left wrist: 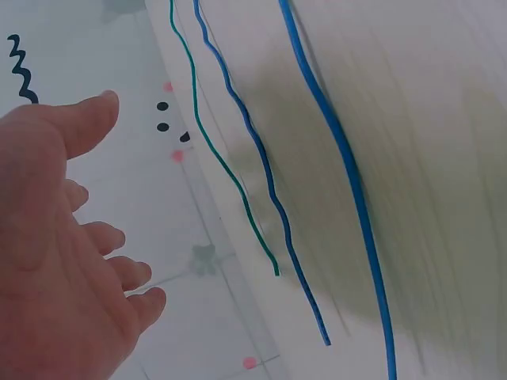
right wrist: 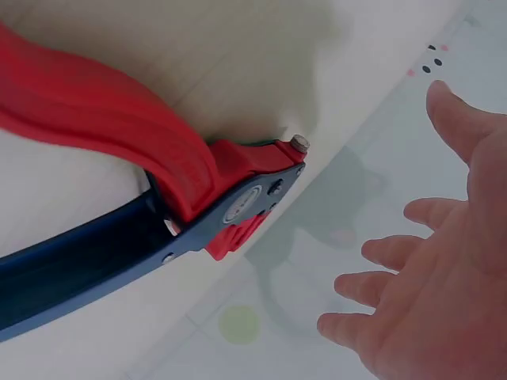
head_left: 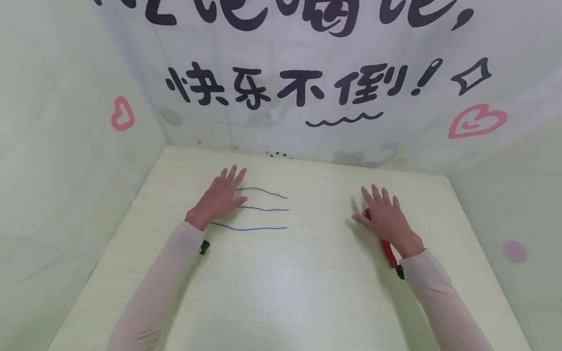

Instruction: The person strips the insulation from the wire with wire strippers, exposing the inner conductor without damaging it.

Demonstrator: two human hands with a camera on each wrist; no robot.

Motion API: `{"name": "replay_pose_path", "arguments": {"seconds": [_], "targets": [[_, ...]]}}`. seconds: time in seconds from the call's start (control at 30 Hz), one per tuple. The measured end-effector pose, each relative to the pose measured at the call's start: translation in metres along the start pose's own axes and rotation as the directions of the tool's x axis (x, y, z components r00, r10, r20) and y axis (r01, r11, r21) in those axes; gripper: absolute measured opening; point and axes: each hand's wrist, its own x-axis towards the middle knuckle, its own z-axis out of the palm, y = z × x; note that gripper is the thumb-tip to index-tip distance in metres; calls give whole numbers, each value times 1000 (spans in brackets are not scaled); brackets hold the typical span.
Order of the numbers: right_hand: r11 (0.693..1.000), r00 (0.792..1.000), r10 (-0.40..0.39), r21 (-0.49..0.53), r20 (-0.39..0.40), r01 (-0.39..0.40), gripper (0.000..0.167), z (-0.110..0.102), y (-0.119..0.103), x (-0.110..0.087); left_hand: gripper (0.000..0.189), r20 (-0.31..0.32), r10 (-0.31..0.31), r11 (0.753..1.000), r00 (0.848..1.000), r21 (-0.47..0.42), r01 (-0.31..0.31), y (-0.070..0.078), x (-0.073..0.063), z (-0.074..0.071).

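Note:
Three wires lie side by side on the table: a thin green wire (head_left: pixel 265 190), a blue wire (head_left: pixel 265 209) and a thicker blue wire (head_left: pixel 252 229). My left hand (head_left: pixel 218 196) is over their left ends, fingers spread and holding nothing; it hides part of them in the head view. A wire stripper (right wrist: pixel 238 198) with red and dark blue handles lies on the table at the right. Above it is my right hand (head_left: pixel 388 221), palm down with fingers apart, covering most of the tool in the head view. In the right wrist view the hand (right wrist: pixel 444 269) grips nothing.
The pale table (head_left: pixel 272 282) ends at a printed cloth backdrop (head_left: pixel 272 131) with black lettering behind. Cloth walls stand to the left (head_left: pixel 57 146) and right (head_left: pixel 518 204). A small black piece shows at each wrist.

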Motion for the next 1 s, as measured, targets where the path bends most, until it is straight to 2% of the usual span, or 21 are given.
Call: {"name": "replay_pose_path", "arguments": {"seconds": [0.23, 0.47, 0.8, 1.0], "targets": [[1000, 999, 24, 18, 34, -25, 84, 3, 1, -8, 73, 46, -7, 1000, 999, -3, 7, 5, 7, 8], [996, 992, 83, 9, 98, -85, 88, 4, 7, -21, 64, 101, -49, 999, 994, -2, 50, 6, 14, 14], [984, 974, 177, -29, 143, -175, 101, 6, 18, -38, 57, 107, -57, 998, 993, -17, 59, 13, 23, 13], [971, 951, 239, -41, 198, -236, 107, 10, 20, -44, 54, 106, -48, 999, 993, -10, 49, 15, 26, 15]]}}
